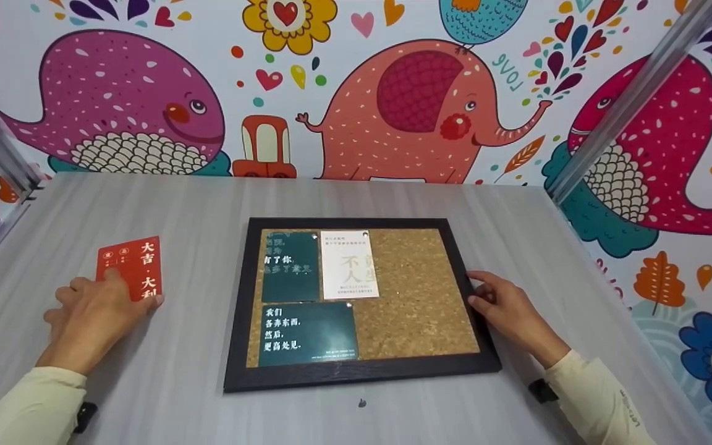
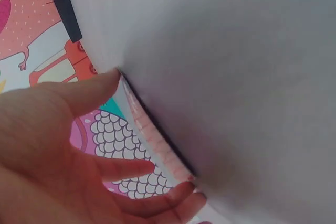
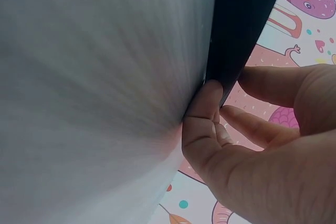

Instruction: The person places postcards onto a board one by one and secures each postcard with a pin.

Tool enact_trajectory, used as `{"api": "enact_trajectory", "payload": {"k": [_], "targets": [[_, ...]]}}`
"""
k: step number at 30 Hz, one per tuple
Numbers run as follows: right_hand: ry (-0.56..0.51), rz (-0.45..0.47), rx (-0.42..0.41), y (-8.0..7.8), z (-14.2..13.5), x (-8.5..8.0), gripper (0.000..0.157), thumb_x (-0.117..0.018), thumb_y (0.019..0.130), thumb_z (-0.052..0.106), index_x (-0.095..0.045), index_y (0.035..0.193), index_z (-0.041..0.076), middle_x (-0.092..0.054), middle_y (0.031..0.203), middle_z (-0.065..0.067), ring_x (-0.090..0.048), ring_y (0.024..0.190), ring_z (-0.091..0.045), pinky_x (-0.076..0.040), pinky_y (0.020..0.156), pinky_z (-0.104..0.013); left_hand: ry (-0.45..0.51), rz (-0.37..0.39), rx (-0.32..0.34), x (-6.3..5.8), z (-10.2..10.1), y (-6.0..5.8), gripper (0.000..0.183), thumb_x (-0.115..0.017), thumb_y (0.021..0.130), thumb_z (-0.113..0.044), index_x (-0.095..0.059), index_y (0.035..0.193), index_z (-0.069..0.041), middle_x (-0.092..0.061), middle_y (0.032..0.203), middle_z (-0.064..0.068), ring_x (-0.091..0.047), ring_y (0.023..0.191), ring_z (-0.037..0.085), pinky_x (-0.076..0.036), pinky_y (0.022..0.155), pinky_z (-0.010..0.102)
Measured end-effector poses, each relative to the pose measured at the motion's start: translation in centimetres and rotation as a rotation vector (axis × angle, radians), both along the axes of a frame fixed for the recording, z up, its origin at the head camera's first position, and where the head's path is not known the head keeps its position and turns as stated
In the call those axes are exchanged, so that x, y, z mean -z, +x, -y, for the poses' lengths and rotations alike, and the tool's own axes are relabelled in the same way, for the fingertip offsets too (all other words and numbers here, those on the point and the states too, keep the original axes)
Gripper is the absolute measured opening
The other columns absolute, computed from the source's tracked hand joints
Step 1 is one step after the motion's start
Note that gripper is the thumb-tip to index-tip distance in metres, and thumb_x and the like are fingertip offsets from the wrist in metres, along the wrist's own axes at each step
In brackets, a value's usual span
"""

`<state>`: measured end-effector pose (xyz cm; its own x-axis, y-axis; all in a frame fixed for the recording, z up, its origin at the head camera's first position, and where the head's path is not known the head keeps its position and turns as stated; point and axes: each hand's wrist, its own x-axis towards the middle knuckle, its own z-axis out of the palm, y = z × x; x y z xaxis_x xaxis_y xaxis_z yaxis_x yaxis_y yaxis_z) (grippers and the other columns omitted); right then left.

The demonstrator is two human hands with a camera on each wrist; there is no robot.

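Note:
A red card (image 1: 152, 266) with white Chinese lettering is on the table at the left. My left hand (image 1: 93, 315) holds it, the thumb at its lower right corner and the fingers across it; in the left wrist view the card (image 2: 157, 135) shows nearly edge-on between thumb and fingers. A black-framed corkboard (image 1: 418, 309) lies in the middle. My right hand (image 1: 510, 309) grips the right side of its frame (image 3: 236, 24) with thumb and fingers. Pinned to the cork are two dark green cards, an upper one (image 1: 291, 284) and a lower one (image 1: 325, 337), and a white card (image 1: 343, 278).
A small dark object (image 1: 362, 403) lies on the grey table (image 1: 177, 395) in front of the board. Behind stands a wall (image 1: 343, 80) printed with cartoon animals. Metal posts (image 1: 622, 111) rise at the table's far corners.

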<state>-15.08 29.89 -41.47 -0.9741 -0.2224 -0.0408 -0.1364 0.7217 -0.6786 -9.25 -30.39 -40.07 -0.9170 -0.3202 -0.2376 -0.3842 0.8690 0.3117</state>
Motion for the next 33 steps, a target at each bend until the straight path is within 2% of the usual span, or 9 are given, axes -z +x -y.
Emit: {"api": "enact_trajectory", "payload": {"k": [7,14,19,23,28,31,33], "targets": [[-0.005,0.002,-0.004,0.1,0.0,-0.1,0.05,-0.068,0.107,0.001,-0.054,0.154,-0.008,-0.074,0.107,-0.015,-0.058,0.08,-0.02,-0.047,0.064,-0.028,0.025,0.071,0.019,-0.7,1.2,-0.2,0.089,-0.083,0.093,-0.046,-0.039,0.122,0.027,-0.044,0.095,0.041,-0.045,0.094,0.058,-0.042,0.082,0.074],[-0.004,0.014,0.0,0.2,0.1,-0.1,0.051,-0.067,0.108,0.002,-0.053,0.156,-0.008,-0.073,0.109,-0.015,-0.059,0.082,-0.02,-0.048,0.064,-0.028,0.047,0.152,0.031,-1.0,2.4,-0.5,0.095,-0.082,0.092,-0.053,-0.042,0.121,0.028,-0.053,0.097,0.037,-0.051,0.093,0.054,-0.045,0.083,0.072],[0.004,0.025,0.009,0.1,0.2,0.0,0.051,-0.067,0.108,0.001,-0.053,0.155,-0.008,-0.074,0.11,-0.016,-0.06,0.084,-0.021,-0.05,0.066,-0.029,0.12,0.088,0.044,-0.7,3.2,-0.1,0.089,-0.084,0.092,-0.047,-0.045,0.121,0.029,-0.054,0.097,0.035,-0.053,0.093,0.051,-0.05,0.077,0.059],[0.017,0.028,0.017,0.1,0.1,0.0,0.05,-0.066,0.108,0.001,-0.054,0.155,-0.007,-0.074,0.111,-0.017,-0.061,0.085,-0.022,-0.051,0.067,-0.029,0.171,0.016,0.044,-0.4,3.7,0.1,0.065,-0.08,0.098,-0.031,-0.048,0.11,0.025,-0.053,0.087,0.027,-0.054,0.085,0.041,-0.049,0.069,0.046],[0.024,0.018,0.016,0.0,0.1,-0.1,0.049,-0.067,0.107,0.001,-0.055,0.154,-0.006,-0.074,0.11,-0.017,-0.061,0.083,-0.022,-0.051,0.066,-0.029,0.226,-0.035,0.02,-0.4,3.9,0.3,0.045,-0.075,0.102,-0.018,-0.051,0.103,0.02,-0.055,0.085,0.025,-0.055,0.08,0.036,-0.046,0.066,0.042],[0.023,0.009,0.01,0.1,0.1,-0.1,0.049,-0.068,0.107,0.001,-0.056,0.154,-0.006,-0.074,0.109,-0.016,-0.06,0.082,-0.021,-0.05,0.065,-0.029,0.25,-0.078,0.011,-0.5,4.0,0.4,0.039,-0.072,0.102,-0.011,-0.053,0.108,0.023,-0.06,0.089,0.03,-0.057,0.079,0.036,-0.048,0.065,0.041],[0.024,0.004,0.009,0.1,0.1,-0.1,0.049,-0.068,0.107,0.001,-0.056,0.154,-0.006,-0.075,0.109,-0.016,-0.06,0.081,-0.02,-0.049,0.064,-0.029,0.287,-0.108,0.001,-0.5,4.1,0.4,0.035,-0.069,0.102,-0.007,-0.055,0.112,0.023,-0.065,0.088,0.027,-0.064,0.075,0.03,-0.053,0.062,0.037]]}}
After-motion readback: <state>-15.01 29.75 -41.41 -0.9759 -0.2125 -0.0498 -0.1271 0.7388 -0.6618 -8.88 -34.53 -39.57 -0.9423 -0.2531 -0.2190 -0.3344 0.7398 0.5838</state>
